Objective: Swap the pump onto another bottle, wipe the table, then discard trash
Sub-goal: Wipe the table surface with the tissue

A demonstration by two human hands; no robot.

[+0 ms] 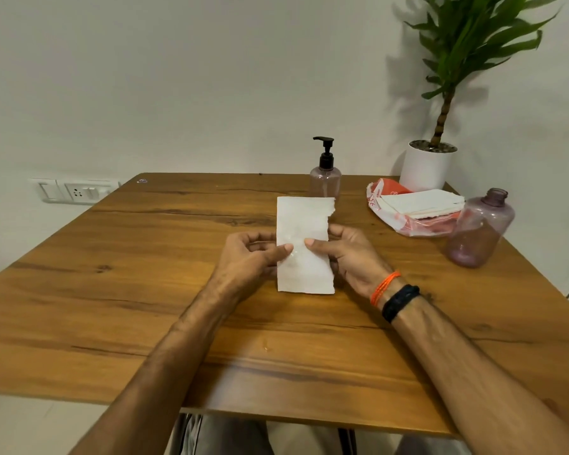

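Fingers [260, 238] half hidden behind tissue [304, 247]

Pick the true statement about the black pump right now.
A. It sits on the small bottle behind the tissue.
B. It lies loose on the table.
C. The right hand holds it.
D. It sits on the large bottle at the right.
A: the black pump tops the small bottle standing behind the tissue, while the large bottle has an open neck and both hands pinch the tissue.
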